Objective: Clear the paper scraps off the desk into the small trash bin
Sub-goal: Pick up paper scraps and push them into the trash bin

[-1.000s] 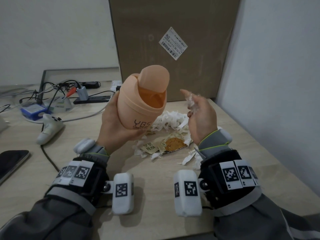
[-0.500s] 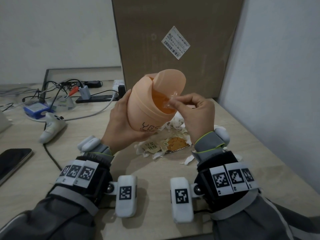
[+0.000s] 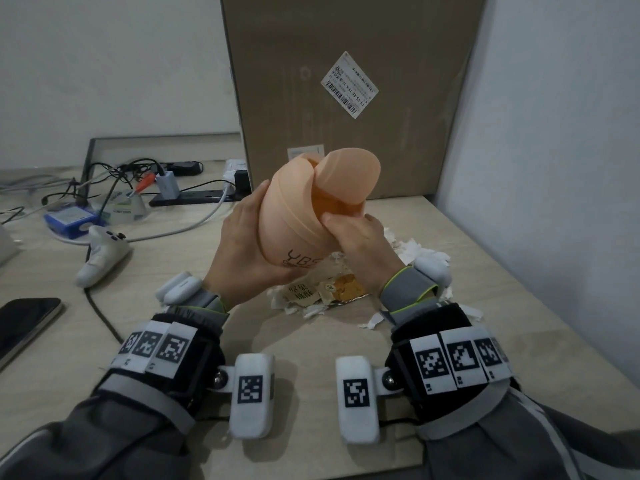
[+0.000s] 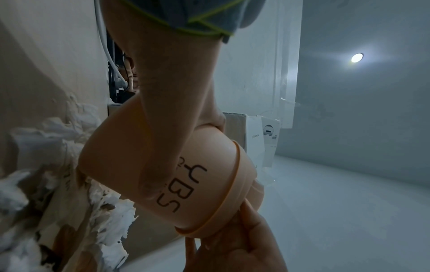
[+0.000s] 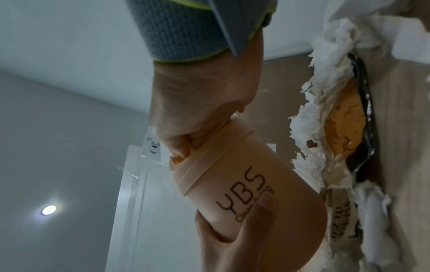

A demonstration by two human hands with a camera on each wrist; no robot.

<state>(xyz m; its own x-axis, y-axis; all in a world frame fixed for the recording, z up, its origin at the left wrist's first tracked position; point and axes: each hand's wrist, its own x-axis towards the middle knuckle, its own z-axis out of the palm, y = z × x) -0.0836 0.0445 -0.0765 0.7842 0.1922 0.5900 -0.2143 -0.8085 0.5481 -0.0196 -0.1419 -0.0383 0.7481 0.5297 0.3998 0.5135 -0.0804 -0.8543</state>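
My left hand (image 3: 242, 251) grips a small peach trash bin (image 3: 294, 220) marked YBS, lifted off the desk and tilted to the right. Its swing lid (image 3: 349, 174) is pushed open. My right hand (image 3: 360, 247) is at the opening, thumb on the rim and fingers tucked inside; whether they hold a scrap is hidden. The right wrist view shows those fingers (image 5: 186, 139) in the bin (image 5: 244, 193) and my left thumb (image 5: 263, 213) on the lettering. Torn white paper scraps (image 3: 419, 252) and a snack wrapper (image 3: 346, 287) lie on the desk under the bin.
A tall cardboard box (image 3: 346, 81) stands behind the bin and a wall closes the right side. At the left lie a white controller (image 3: 104, 258), a phone (image 3: 24, 323), a blue box (image 3: 69, 220) and tangled cables with a power strip (image 3: 194, 197).
My right hand carried a pinched scrap from beside the bin to its opening, and its fingers have gone inside. My left hand kept hold of the bin, which rose slightly.
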